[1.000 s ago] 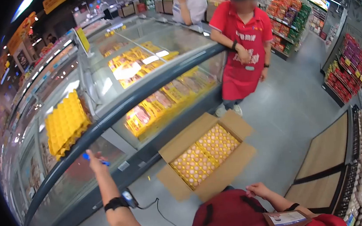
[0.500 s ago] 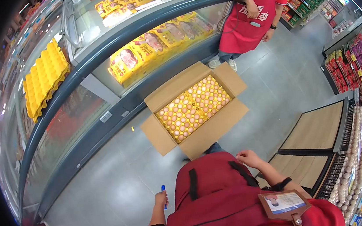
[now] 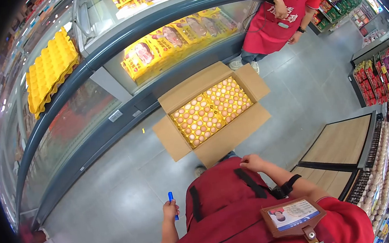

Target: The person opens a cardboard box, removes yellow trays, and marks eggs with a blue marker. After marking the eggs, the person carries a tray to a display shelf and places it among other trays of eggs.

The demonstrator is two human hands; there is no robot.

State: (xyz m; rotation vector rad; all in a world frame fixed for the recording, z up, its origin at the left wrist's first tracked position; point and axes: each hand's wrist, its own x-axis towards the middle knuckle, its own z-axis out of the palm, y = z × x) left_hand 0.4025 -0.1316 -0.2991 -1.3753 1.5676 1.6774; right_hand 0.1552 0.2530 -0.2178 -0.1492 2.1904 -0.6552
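Observation:
My left hand (image 3: 169, 210) is closed around a slim blue tool (image 3: 170, 196), perhaps a marker or box cutter, held low over the floor left of my dark red apron (image 3: 225, 191). My right hand (image 3: 254, 163) is curled at the apron's far edge, fingertips drawn together; whatever they hold, if anything, is hidden. Ahead on the floor stands an open cardboard box (image 3: 234, 138) with its flaps folded out. Inside it, brown eggs (image 3: 197, 115) sit in yellow trays, in two side-by-side blocks. Neither hand touches the box.
A glass-fronted freezer (image 3: 108, 116) with yellow packages (image 3: 163, 46) runs along the left. Yellow egg trays (image 3: 53, 72) rest on its rail. A person in a red apron (image 3: 278, 20) stands behind the box. Wooden-topped display stands (image 3: 341, 139) and egg racks (image 3: 379, 168) line the right.
My right hand has moved left over the apron's edge, its fingers more curled. My left hand is slightly higher, still holding the blue tool. The view has shifted a little; the box stays put.

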